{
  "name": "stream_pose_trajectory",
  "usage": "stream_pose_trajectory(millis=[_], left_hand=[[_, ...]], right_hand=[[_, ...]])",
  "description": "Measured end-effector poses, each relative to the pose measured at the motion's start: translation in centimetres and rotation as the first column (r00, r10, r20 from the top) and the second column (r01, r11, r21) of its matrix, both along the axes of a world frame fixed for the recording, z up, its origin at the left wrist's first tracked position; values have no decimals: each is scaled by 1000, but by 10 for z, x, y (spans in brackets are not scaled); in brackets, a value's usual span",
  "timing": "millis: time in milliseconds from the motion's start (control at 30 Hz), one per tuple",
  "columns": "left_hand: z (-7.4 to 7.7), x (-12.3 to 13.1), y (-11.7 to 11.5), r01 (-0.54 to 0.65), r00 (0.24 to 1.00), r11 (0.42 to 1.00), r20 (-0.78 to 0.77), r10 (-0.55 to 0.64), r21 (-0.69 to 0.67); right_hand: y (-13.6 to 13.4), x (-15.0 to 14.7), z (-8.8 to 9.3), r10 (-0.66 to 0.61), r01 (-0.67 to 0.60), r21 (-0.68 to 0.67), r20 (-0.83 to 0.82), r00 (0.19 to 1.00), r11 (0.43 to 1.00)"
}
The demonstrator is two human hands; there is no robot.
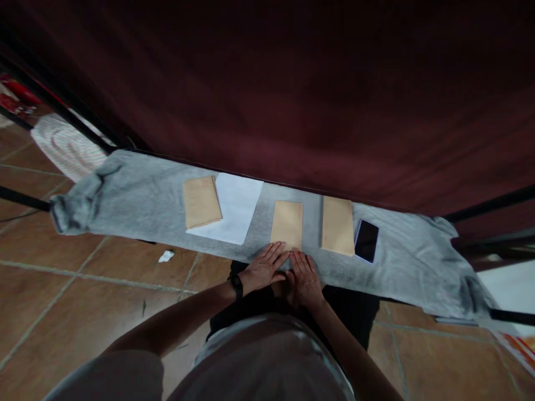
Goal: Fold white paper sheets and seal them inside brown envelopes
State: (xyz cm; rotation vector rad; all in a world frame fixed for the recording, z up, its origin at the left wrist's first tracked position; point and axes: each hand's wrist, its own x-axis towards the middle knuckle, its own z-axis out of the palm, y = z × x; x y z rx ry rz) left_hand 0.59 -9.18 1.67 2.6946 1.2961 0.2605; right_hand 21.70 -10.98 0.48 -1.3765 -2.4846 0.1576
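A brown paper envelope [287,223] lies on the grey cloth in front of me, its near end at the cloth's edge. My left hand [263,269] lies on its near left corner, fingers stretched out flat and thumb pointing inward. My right hand [306,281] rests on the near right corner in the same way, fingertips almost meeting the left ones. A bit of brown shows below the thumbs; whether it belongs to the envelope I cannot tell. To the right lies a thicker brown envelope or stack [337,225]. More brown envelopes [202,201] lie at the left.
White paper [236,209] lies partly under the left envelopes. A phone [366,241] with a dark screen touches the right envelope. Grey cloth [137,192] covers the narrow bench. Behind it hangs a dark red curtain [292,111]. A white scrap [166,256] is on the tiled floor.
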Motion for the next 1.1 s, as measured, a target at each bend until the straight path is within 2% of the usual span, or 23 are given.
stream_pose_trajectory(millis=[133, 333, 533, 633, 733, 800, 900, 1000, 1100], left_hand=[[4, -4, 0, 15, 999, 999, 29, -14, -49], [8, -12, -4, 22, 999, 999, 49, -20, -50], [4, -22, -10, -37, 999, 998, 10, 37, -43], [3, -14, -7, -90, 996, 996, -2, 90, -27], [7, 4, -1, -192, 981, 981, -12, 192, -11], [13, 18, 5, -238, 971, 971, -22, 238, -4], [20, 33, 14, -281, 960, 960, -24, 280, -5], [29, 40, 20, -310, 951, 951, -6, 310, -18], [43, 40, 25, -350, 926, 930, 109, 362, -113]], right_hand=[[0, 10, -1, 4, -4, -1, 11, 1000, 1000], [-2, 21, 0, -32, 32, 7, 25, 999, 999], [-5, 15, -4, -162, 162, 20, -17, 987, 987], [-3, 7, -7, -244, 247, 16, -99, 965, 969], [3, -1, -9, -302, 298, -51, -217, 928, 953], [8, -4, -8, -345, 320, -128, -335, 877, 939], [15, -5, -2, -409, 302, -280, -542, 734, 911], [19, -7, 12, -484, 224, -440, -669, 564, 870], [20, -13, 28, -498, 112, -512, -724, 478, 852]])
